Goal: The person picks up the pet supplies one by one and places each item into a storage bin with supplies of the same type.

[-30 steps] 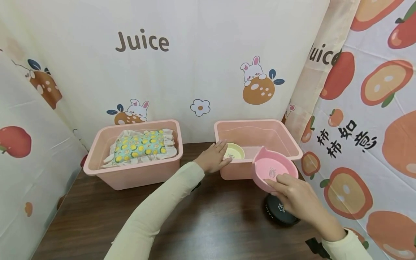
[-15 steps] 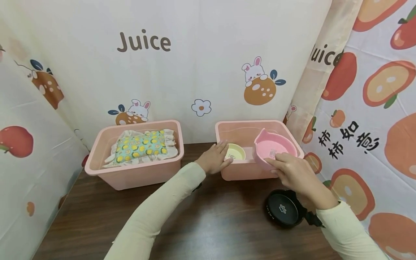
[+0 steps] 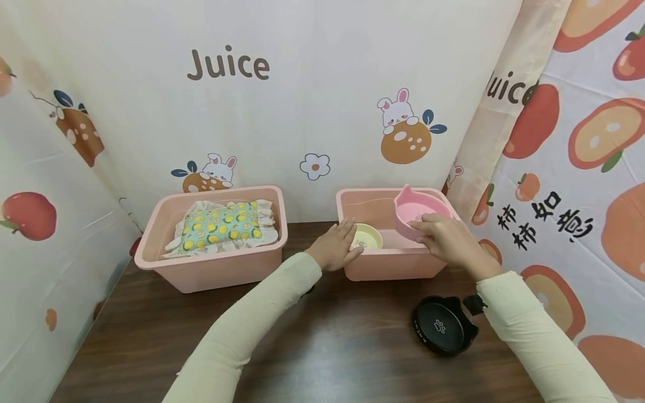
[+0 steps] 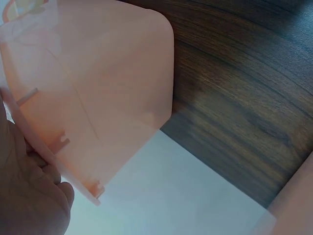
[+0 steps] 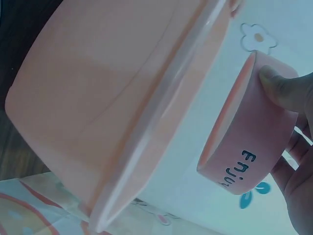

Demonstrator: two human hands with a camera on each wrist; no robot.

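My right hand [image 3: 448, 238] pinches the near side of a pink cat-eared bowl [image 3: 410, 211], thumb against the wall. The bowl is held over the right-hand pink bin [image 3: 393, 266], and dark lettering shows on its outside [image 5: 249, 142] in the right wrist view. Fingers straight, my left hand [image 3: 332, 246] rests at the left rim of that same bin; in the left wrist view the bin's wall [image 4: 112, 73] fills much of the picture. Inside the bin, by the left fingers, lies a pale yellow bowl [image 3: 370, 235]. A black cat-eared bowl [image 3: 440, 330] sits on the table below the right forearm.
Another pink bin [image 3: 227, 268] stands to the left, with a ruffled lemon-print cushion [image 3: 216, 226] in it. Both bins stand on the dark wooden table [image 3: 327, 347] in front of a printed curtain [image 3: 312, 101]. A second fruit-print cloth [image 3: 579, 224] hangs on the right.
My right hand has carried the pink bowl up and away from me, from the bin's front edge to over its inside. The black bowl shows fully now. My left hand stays put.
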